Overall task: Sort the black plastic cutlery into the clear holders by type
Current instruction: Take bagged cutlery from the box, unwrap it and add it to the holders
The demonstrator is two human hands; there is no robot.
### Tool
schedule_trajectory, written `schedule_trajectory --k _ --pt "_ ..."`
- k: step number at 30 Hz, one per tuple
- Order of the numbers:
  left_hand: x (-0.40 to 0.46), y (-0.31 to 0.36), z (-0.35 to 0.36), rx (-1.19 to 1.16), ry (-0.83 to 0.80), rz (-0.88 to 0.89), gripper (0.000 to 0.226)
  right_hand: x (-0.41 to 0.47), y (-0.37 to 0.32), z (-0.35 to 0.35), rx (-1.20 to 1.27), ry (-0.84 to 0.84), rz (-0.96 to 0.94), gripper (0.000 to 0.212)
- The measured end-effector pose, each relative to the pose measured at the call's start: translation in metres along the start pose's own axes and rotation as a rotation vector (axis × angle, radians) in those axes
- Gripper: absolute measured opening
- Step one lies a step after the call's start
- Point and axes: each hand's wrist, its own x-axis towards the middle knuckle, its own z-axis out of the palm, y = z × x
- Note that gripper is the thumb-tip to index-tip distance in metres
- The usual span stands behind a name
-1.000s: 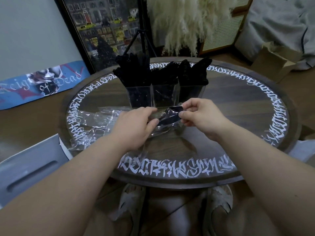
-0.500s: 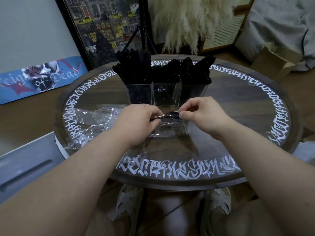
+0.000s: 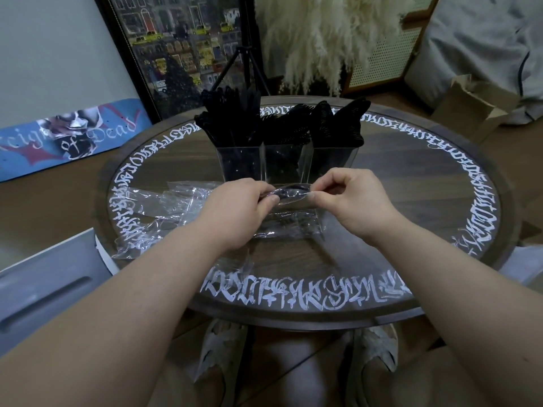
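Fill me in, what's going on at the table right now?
A person is unwrapping black cutlery. The left hand and right hand each pinch an end of a clear plastic wrapper with a dark piece inside, just in front of the three clear holders. Those holders already stand packed with black cutlery. Empty wrappers lie to the left.

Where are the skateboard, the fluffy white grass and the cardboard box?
skateboard (image 3: pixel 67 138), head view, on its printed deck.
fluffy white grass (image 3: pixel 320 39), head view, on the plumes.
cardboard box (image 3: pixel 473 110), head view, on its side.
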Motion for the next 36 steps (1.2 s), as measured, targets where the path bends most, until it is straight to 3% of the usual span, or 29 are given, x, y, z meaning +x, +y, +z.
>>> schedule_trajectory --k 8,13,18,21,24,28,36 --pt "-0.0009 -0.0032 -0.0013 -0.084 0.073 0.046 0.031 0.0027 -0.0018 -0.0022 0.411 -0.065 0.153 0.025" --pt "-0.0054 -0.0031 -0.0007 -0.140 0.032 0.058 0.053 0.0052 -0.0004 -0.0045 0.205 -0.018 0.106 0.017" --pt "-0.0054 -0.0013 -0.0015 -0.075 0.032 0.052 0.015 0.0077 -0.0008 -0.0033 0.135 0.038 0.107 0.010" --pt "-0.0035 -0.0008 -0.0007 -0.082 -0.014 0.036 0.017 0.0093 -0.0014 -0.0039 0.208 0.079 0.114 0.001" --pt "-0.0023 -0.0029 0.0000 -0.163 -0.023 0.008 0.016 0.0093 0.0043 -0.0056 0.163 -0.013 0.112 0.024" --pt "-0.0048 -0.0010 -0.0008 -0.238 -0.042 0.012 0.032 0.0085 0.0052 -0.0062 0.117 -0.030 0.108 0.012" --pt "-0.0053 0.0040 -0.0025 -0.411 -0.022 0.003 0.029 0.0078 -0.0038 -0.0089 0.516 -0.044 0.256 0.019"
